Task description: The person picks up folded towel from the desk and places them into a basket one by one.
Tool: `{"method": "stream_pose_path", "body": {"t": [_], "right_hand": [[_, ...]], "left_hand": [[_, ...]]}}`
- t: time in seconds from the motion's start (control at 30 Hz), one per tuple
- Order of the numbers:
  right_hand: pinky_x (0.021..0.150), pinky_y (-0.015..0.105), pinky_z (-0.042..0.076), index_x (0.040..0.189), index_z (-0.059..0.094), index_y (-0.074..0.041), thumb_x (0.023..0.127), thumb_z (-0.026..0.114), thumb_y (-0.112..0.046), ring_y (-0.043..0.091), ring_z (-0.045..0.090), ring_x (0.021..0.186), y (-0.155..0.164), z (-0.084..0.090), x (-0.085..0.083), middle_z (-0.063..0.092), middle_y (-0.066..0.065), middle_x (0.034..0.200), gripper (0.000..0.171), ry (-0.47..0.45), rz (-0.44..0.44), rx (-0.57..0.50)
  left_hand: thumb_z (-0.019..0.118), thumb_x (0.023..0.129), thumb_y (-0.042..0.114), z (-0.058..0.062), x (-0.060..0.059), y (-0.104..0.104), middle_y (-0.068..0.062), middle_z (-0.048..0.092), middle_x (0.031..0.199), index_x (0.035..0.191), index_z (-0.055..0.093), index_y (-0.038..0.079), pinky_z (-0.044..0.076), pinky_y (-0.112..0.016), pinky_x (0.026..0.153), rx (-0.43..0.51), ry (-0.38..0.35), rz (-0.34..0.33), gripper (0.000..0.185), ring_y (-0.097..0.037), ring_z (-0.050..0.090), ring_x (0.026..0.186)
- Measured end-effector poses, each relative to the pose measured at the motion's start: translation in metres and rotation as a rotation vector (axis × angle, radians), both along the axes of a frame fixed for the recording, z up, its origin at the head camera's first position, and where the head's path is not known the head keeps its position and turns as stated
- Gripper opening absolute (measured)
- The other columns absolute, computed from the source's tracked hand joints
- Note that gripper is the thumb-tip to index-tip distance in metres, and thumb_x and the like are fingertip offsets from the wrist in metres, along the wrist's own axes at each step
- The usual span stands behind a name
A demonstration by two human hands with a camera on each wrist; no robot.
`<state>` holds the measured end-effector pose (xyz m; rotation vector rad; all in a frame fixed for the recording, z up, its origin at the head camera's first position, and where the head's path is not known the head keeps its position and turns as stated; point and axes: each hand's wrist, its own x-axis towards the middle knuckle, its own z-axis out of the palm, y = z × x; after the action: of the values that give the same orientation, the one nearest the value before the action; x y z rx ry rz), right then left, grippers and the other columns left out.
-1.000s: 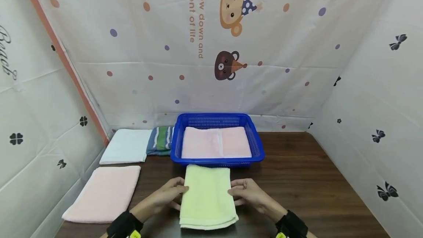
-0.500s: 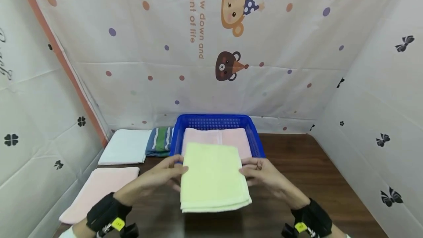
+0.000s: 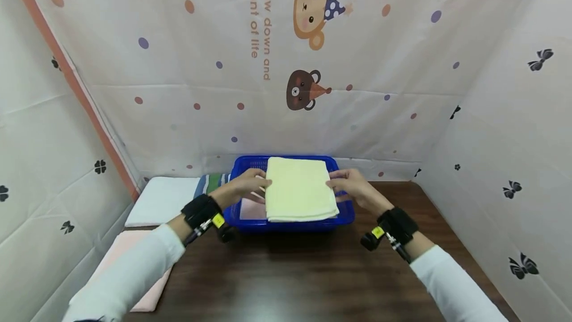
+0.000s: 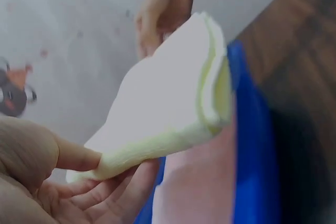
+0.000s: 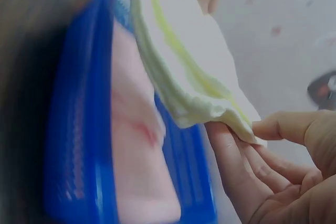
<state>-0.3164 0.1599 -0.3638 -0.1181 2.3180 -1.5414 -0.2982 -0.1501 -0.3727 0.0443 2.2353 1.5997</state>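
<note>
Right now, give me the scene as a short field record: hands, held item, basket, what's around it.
left hand: pinches the left edge of the yellow towel, thumb on top, fingers under
right hand: pinches the right edge the same way
yellow towel: folded, held flat above the basket, not resting in it
blue basket: on the table, a folded pink towel inside
table: dark wood
left of basket: striped towel, white towel
near left: second pink towel, partly hidden by the sleeve
</note>
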Motion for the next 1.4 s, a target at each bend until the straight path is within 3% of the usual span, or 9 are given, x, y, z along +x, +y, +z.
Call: {"method": "stream_pose_path", "body": {"t": [0.2, 0.43, 0.6, 0.7, 0.9, 1.03, 1.13, 1.27, 1.4], "right_hand": [[0.081, 0.040, 0.063, 0.140, 0.054, 0.009, 0.101, 0.063, -0.013, 0.027, 0.072, 0.100, 0.001, -0.016, -0.028, 0.065, 0.027, 0.128, 0.046, 0.036, -0.049, 0.123], [0.078, 0.043, 0.064, 0.129, 0.060, 0.015, 0.099, 0.060, -0.005, 0.029, 0.073, 0.091, 0.010, -0.032, -0.035, 0.067, 0.032, 0.120, 0.036, 0.088, -0.040, 0.210], [0.060, 0.032, 0.060, 0.085, 0.071, 0.010, 0.093, 0.061, 0.003, 0.013, 0.059, 0.057, 0.011, -0.035, -0.039, 0.064, 0.013, 0.068, 0.015, 0.202, 0.012, 0.389], [0.049, 0.024, 0.045, 0.055, 0.044, -0.010, 0.090, 0.061, 0.006, 0.008, 0.043, 0.044, 0.006, -0.037, -0.041, 0.034, -0.005, 0.053, 0.042, 0.268, 0.065, 0.518], [0.043, 0.021, 0.029, 0.058, 0.023, -0.019, 0.083, 0.053, 0.016, 0.015, 0.053, 0.039, -0.005, -0.039, -0.040, 0.020, -0.006, 0.050, 0.052, 0.314, 0.081, 0.667], [0.043, 0.021, 0.034, 0.064, 0.048, -0.007, 0.086, 0.054, 0.014, 0.020, 0.063, 0.045, -0.013, -0.042, -0.036, 0.034, 0.000, 0.050, 0.031, 0.302, 0.075, 0.671], [0.045, 0.023, 0.044, 0.090, 0.065, 0.008, 0.089, 0.056, 0.010, 0.022, 0.066, 0.051, -0.018, -0.044, -0.034, 0.054, 0.012, 0.060, 0.009, 0.270, 0.065, 0.682], [0.051, 0.029, 0.055, 0.109, 0.062, 0.015, 0.090, 0.061, 0.004, 0.025, 0.069, 0.057, -0.022, -0.043, -0.033, 0.064, 0.022, 0.080, 0.022, 0.244, 0.064, 0.696], [0.048, 0.025, 0.050, 0.080, 0.058, 0.003, 0.091, 0.061, 0.002, 0.026, 0.068, 0.054, -0.020, -0.043, -0.031, 0.050, 0.008, 0.060, 0.011, 0.259, 0.088, 0.676]], "left_hand": [[0.058, 0.104, 0.017, -0.018, -0.040, 0.011, -0.016, 0.069, 0.106, 0.126, 0.054, -0.004, 0.062, -0.041, 0.086, -0.023, -0.055, 0.015, 0.031, -0.022, 0.072, 0.089], [0.062, 0.101, 0.013, -0.037, -0.056, 0.038, -0.012, 0.067, 0.098, 0.115, 0.062, -0.002, 0.063, -0.039, 0.083, -0.079, -0.120, 0.055, 0.021, -0.023, 0.071, 0.086], [0.061, 0.100, 0.009, -0.045, -0.061, 0.054, -0.009, 0.067, 0.084, 0.105, 0.068, -0.002, 0.062, -0.033, 0.072, -0.127, -0.170, 0.024, 0.014, -0.019, 0.068, 0.073], [0.062, 0.099, 0.007, -0.045, -0.060, 0.054, -0.009, 0.066, 0.079, 0.099, 0.067, -0.001, 0.063, -0.033, 0.069, -0.122, -0.222, 0.025, 0.009, -0.019, 0.067, 0.068], [0.063, 0.097, 0.004, -0.039, -0.057, 0.050, -0.011, 0.063, 0.079, 0.096, 0.064, -0.002, 0.064, -0.037, 0.078, -0.095, -0.297, -0.006, 0.007, -0.024, 0.073, 0.073], [0.061, 0.099, 0.004, -0.040, -0.053, 0.046, -0.014, 0.068, 0.086, 0.105, 0.067, -0.005, 0.064, -0.037, 0.077, -0.101, -0.309, 0.006, 0.012, -0.025, 0.074, 0.076], [0.061, 0.099, 0.006, -0.044, -0.051, 0.043, -0.017, 0.072, 0.091, 0.112, 0.067, -0.004, 0.064, -0.038, 0.076, -0.122, -0.304, 0.012, 0.017, -0.025, 0.074, 0.074], [0.062, 0.098, 0.010, -0.046, -0.051, 0.036, -0.015, 0.075, 0.088, 0.105, 0.067, -0.001, 0.064, -0.038, 0.072, -0.156, -0.274, -0.023, 0.014, -0.023, 0.074, 0.070], [0.062, 0.098, 0.012, -0.043, -0.047, 0.032, -0.013, 0.075, 0.082, 0.097, 0.067, -0.001, 0.064, -0.038, 0.074, -0.155, -0.264, -0.047, 0.014, -0.021, 0.074, 0.070]]}}
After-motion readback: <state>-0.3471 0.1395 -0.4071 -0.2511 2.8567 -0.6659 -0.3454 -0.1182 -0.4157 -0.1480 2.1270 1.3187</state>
